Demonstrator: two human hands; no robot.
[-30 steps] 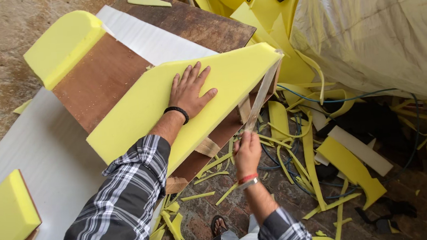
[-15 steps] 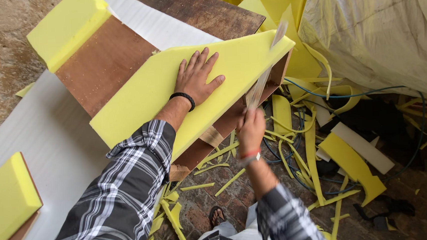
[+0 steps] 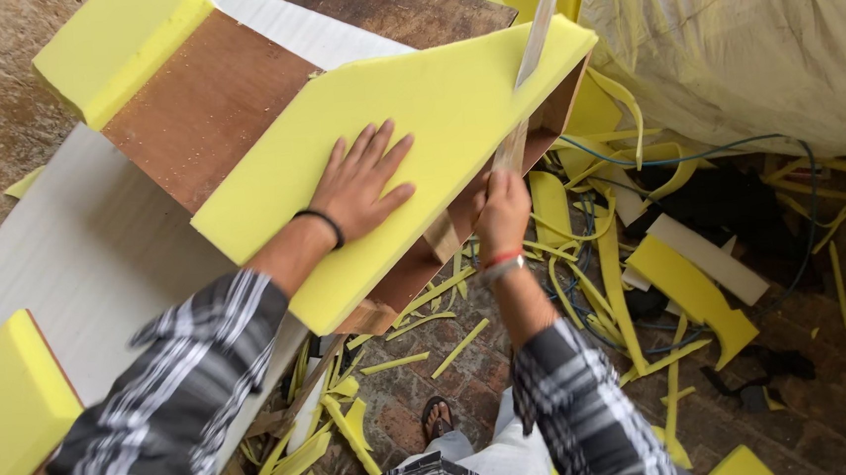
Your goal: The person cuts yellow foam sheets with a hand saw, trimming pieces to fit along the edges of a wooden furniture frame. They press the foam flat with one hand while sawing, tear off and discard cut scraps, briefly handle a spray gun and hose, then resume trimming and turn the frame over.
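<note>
From the head view, the left hand [image 3: 360, 184] lies flat with fingers spread, pressing on a yellow foam sheet [image 3: 425, 118] that covers a brown wooden board [image 3: 205, 104] on the bench [image 3: 78, 271]. The right hand [image 3: 503, 212] is closed around the handle of a long blade [image 3: 528, 71] (pale and narrow) that stands against the sheet's right edge, above yellow foam offcuts [image 3: 585, 286] strewn over the brick floor [image 3: 831, 397].
</note>
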